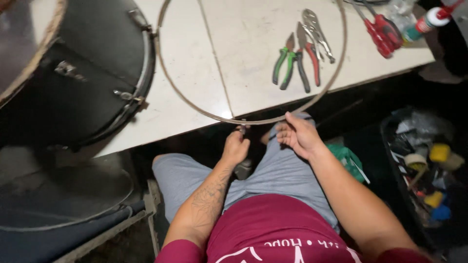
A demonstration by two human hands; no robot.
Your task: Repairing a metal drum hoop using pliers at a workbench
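A thin round metal hoop point(204, 111) lies across the white surface point(195, 63) in the upper middle of the frame, its lower arc hanging past the surface's front edge. The left hand point(235, 147), just below the centre of the frame, is closed around a small dark tool point(242, 129) whose tip meets the hoop's lowest point; what the tool is cannot be made out. The right hand point(298, 135), just beside it to the right, is loosely open, its fingertips touching the underside of the hoop. Inside the hoop, in the upper right middle, lie green-handled pliers point(285, 63), red-and-black-handled pliers point(307, 61) and bare steel locking pliers point(317, 34), close together. Outside the hoop, at the upper right, rest red-handled cutters point(382, 31) and a spray can with a red cap point(429, 20). A large black drum with chrome lugs point(92, 83) fills the upper left, lying on its side on the surface. A dark crate of tape rolls and small parts point(429, 165) stands at the right edge.
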